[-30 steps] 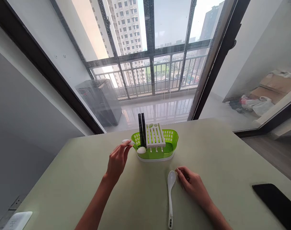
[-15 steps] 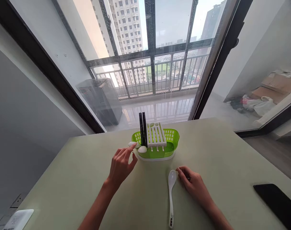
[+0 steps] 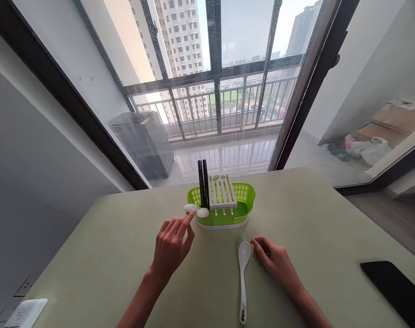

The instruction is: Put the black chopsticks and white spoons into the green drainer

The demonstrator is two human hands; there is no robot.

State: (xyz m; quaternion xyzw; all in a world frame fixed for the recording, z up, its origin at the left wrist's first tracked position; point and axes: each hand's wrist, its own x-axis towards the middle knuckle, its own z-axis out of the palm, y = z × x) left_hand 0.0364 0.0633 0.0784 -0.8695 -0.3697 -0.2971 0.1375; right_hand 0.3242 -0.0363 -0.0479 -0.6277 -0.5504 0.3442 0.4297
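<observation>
A green plastic cutlery basket point(image 3: 244, 197) with a white slotted rack point(image 3: 222, 193) stands near the table's far edge. Black chopsticks point(image 3: 203, 187) stand upright in it. Two white spoon bowls point(image 3: 197, 210) stick out over its left rim. My left hand point(image 3: 172, 243) hovers just in front of them, fingers loosely apart, the fingertips close to the spoons and holding nothing. My right hand point(image 3: 274, 262) rests on the table with curled fingers, its fingertips beside the bowl of a white spoon point(image 3: 243, 278) that lies flat on the table.
A black phone point(image 3: 395, 289) lies at the table's right edge. A white flat object point(image 3: 23, 313) sits at the lower left. The pale green table point(image 3: 108, 255) ends at a glass window with a balcony behind it.
My left hand carried a white spoon to the basket's left rim, let go of it beside the other spoon, and drew back slightly. The right hand stayed put.
</observation>
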